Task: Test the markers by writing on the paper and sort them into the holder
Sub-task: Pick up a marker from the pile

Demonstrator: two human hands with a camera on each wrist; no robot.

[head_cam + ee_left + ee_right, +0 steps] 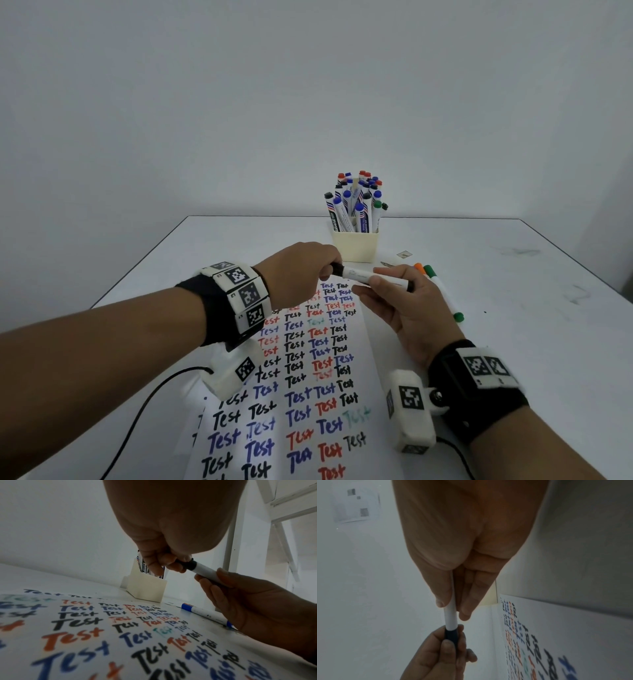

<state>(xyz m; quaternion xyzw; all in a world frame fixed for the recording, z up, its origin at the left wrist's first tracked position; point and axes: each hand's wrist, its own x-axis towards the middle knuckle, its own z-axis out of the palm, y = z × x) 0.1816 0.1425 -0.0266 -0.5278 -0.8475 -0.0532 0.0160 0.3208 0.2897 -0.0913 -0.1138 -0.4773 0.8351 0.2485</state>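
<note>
A white marker (363, 275) with a black cap (337, 269) is held in the air above the top of the paper (301, 394). My left hand (301, 274) pinches the black cap (189, 564), and my right hand (404, 301) grips the white barrel (205, 572) between thumb and fingers. The cap (452, 635) sits on the barrel (451, 615). The paper is covered with "Test" written in black, blue, red and green. Behind the hands stands a cream holder (356, 245) packed with several markers.
Loose markers lie on the white table (513, 274) right of the paper: an orange-capped one (418, 267) and a green one (442, 291). A blue marker (205, 613) shows in the left wrist view. A black cable (137, 421) runs along the table's near left.
</note>
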